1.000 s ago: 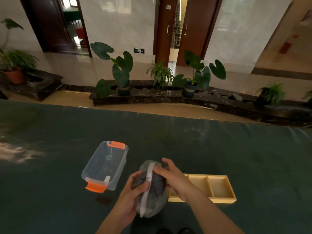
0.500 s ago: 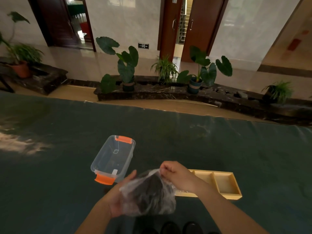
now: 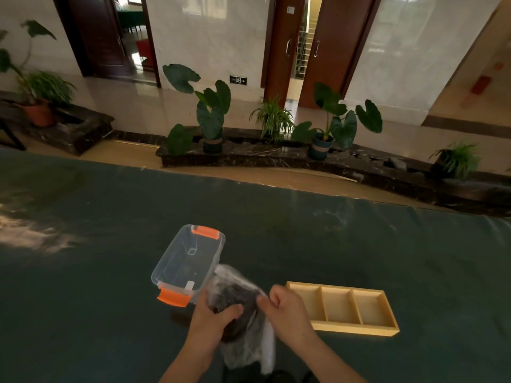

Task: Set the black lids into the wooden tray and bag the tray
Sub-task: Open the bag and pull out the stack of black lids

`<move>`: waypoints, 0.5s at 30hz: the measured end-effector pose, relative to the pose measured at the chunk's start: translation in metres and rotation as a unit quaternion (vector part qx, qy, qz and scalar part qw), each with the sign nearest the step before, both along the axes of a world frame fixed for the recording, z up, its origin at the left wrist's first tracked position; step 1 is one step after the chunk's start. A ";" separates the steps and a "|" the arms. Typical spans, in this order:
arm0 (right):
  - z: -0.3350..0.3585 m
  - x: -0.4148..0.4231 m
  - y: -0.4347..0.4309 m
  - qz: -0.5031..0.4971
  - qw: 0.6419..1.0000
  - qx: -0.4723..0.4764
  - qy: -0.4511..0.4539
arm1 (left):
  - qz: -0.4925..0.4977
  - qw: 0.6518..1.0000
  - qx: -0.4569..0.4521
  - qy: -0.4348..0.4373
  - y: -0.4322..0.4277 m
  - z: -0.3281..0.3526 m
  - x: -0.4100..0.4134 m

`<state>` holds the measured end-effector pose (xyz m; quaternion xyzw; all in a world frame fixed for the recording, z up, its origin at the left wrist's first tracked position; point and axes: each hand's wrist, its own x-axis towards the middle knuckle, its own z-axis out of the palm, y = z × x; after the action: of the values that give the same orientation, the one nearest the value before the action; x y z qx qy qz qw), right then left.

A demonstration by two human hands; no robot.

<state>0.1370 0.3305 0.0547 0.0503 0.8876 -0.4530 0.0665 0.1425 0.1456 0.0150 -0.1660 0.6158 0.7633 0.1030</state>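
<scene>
A clear plastic bag [image 3: 243, 322] full of black lids hangs just above the dark green table, near its front edge. My left hand [image 3: 213, 319] grips the bag from the left, thumb pressed on the dark contents. My right hand [image 3: 287, 308] pinches the bag's upper edge on the right. A wooden tray [image 3: 384, 327] with three bare compartments lies flat on the table just right of my right hand. Single lids cannot be told apart through the plastic.
A clear plastic box [image 3: 188, 261] with orange clips stands open on the table, touching the bag's upper left. The table's far edge [image 3: 276, 186] runs across the middle of the view, with a planter ledge and potted plants [image 3: 213, 117] beyond it.
The bag has turned and dropped a little, now hanging more upright. My right hand has shifted right, off the tray's left end, so all three compartments show. The view has tilted.
</scene>
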 end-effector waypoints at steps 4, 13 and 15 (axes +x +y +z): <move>0.013 -0.012 0.017 0.066 0.989 0.124 0.049 | -0.014 0.997 -0.070 -0.001 -0.004 0.004 -0.009; 0.016 -0.022 0.021 0.010 0.999 0.030 -0.009 | -0.031 0.996 -0.078 0.016 0.002 0.018 -0.013; 0.011 -0.022 0.018 0.078 0.994 0.071 -0.020 | -0.043 0.996 -0.075 0.016 0.004 0.017 -0.012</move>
<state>0.1149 0.3483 0.0662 -0.0057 0.9174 -0.3809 0.1155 0.1306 0.1496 0.0321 -0.1344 0.6797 0.7122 0.1129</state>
